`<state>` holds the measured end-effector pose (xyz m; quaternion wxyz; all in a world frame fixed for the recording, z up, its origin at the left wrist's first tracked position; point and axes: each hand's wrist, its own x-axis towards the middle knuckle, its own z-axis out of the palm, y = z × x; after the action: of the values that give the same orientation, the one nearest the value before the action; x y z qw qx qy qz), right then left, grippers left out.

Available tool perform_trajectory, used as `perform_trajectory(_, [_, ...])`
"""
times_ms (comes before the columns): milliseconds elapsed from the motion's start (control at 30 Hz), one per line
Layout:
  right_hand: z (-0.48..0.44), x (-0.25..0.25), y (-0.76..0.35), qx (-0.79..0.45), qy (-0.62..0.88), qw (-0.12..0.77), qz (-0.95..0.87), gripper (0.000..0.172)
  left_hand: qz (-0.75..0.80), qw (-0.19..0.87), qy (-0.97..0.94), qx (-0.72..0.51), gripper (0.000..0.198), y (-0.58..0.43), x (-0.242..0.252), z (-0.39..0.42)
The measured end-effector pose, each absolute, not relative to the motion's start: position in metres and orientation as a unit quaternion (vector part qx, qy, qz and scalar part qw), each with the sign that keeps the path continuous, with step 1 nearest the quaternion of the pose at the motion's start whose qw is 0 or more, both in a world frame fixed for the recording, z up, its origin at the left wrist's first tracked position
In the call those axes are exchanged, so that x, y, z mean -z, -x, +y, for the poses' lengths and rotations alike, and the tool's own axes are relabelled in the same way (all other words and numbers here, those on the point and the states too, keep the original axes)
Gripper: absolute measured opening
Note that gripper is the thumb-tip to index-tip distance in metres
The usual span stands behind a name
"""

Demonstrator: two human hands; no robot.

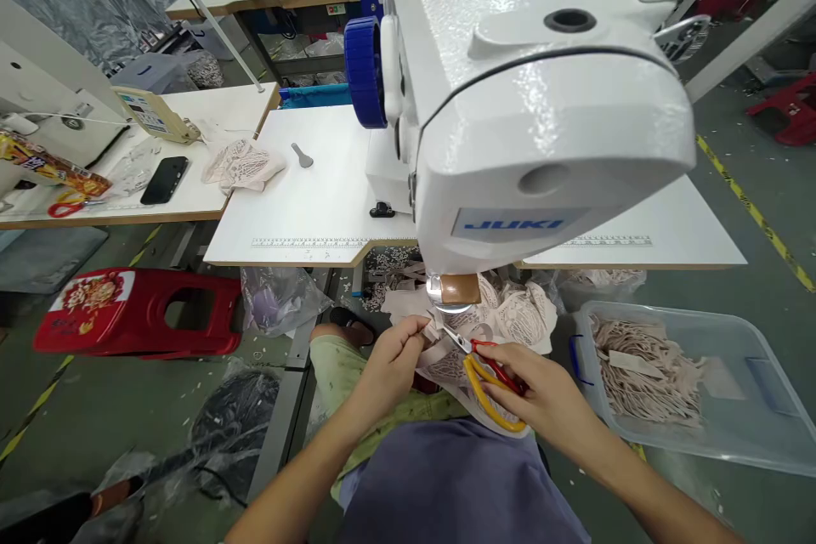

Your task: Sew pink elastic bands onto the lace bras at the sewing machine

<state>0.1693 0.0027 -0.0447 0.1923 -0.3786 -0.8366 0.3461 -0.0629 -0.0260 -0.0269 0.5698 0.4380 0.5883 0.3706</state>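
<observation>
Scissors (485, 382) with one red and one yellow handle are in my right hand (539, 387), fingers wrapped round the handles. Their blades reach to the beige strap of a lace bra (519, 314), just below the sewing machine's head. My left hand (395, 357) pinches the strap's edge close beside the blade tips. The bra's lace cups hang over my lap, partly covered by the machine and my hands. How far the blades stand apart is hard to make out.
The white sewing machine (548, 144) rises right above my hands, over a white table (306, 212). At right a clear plastic bin (752, 382) holds beige straps. A red stool (146, 314) stands left. A phone (164, 180) lies on the neighbouring table.
</observation>
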Motion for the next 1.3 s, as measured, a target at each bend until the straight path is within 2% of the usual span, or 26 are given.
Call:
perform_trajectory(200, [-0.010, 0.047, -0.177, -0.336, 0.396, 0.243, -0.819, 0.043, 0.578, 0.591, -0.410, -0.385, 0.038, 0.071, 0.030, -0.024])
perform_trajectory(367, [-0.008, 0.051, -0.160, -0.336, 0.388, 0.229, -0.827, 0.052, 0.583, 0.585, -0.437, -0.356, 0.034, 0.074, 0.029, -0.022])
perform_trajectory(633, [0.007, 0.052, -0.154, -0.384, 0.381, 0.203, -0.816, 0.034, 0.595, 0.562, -0.464, -0.339, 0.030, 0.082, 0.035, -0.020])
perform_trajectory(833, [0.003, 0.045, -0.175, -0.405, 0.442, 0.152, -0.786, 0.033, 0.616, 0.559, -0.427, -0.355, 0.034, 0.085, 0.035, -0.017])
perform_trajectory(967, [0.012, 0.039, -0.203, -0.383, 0.481, 0.094, -0.783, 0.035, 0.636, 0.471, -0.489, -0.367, 0.030, 0.089, 0.033, -0.017])
perform_trajectory(1133, [0.071, 0.023, -0.225, -0.261, 0.614, 0.061, -0.743, 0.053, 0.651, 0.303, -0.605, -0.344, 0.023, 0.093, 0.037, -0.019])
perform_trajectory(1200, [0.110, 0.017, -0.228, -0.191, 0.664, 0.058, -0.720, 0.061, 0.644, 0.307, -0.619, -0.329, 0.024, 0.095, 0.035, -0.017])
perform_trajectory(1300, [0.164, 0.014, -0.231, -0.116, 0.649, 0.092, -0.746, 0.081, 0.619, 0.406, -0.611, -0.280, 0.025, 0.102, 0.028, -0.010])
